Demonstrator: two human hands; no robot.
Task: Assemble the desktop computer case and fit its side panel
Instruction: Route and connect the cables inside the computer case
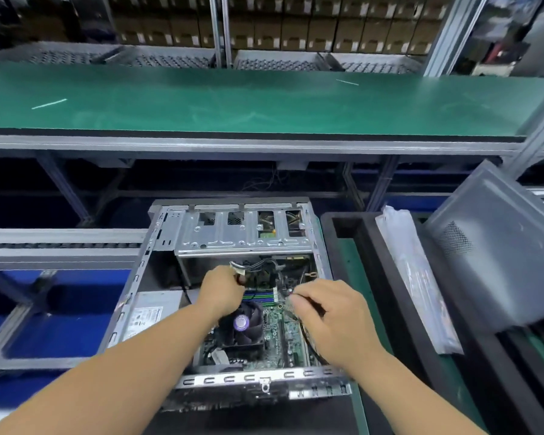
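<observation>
An open desktop computer case (139, 296) lies on its side before me, its motherboard (288, 337), black CPU fan (244, 324) and silver drive cage (233, 237) exposed. My left hand (222, 291) reaches into the case and grips a bundle of cables with a white connector (237, 270) just below the drive cage. My right hand (330, 315) is over the motherboard's right side, fingers curled and pinching a thin cable (291, 298). The grey side panel (496, 252) leans tilted at the right, apart from the case.
A green conveyor surface (233, 102) runs across above the case, with metal frame rails (60, 243) to the left. A black tray (368, 246) with a clear plastic bag (415, 277) sits right of the case. Stacked boxes fill the far shelves.
</observation>
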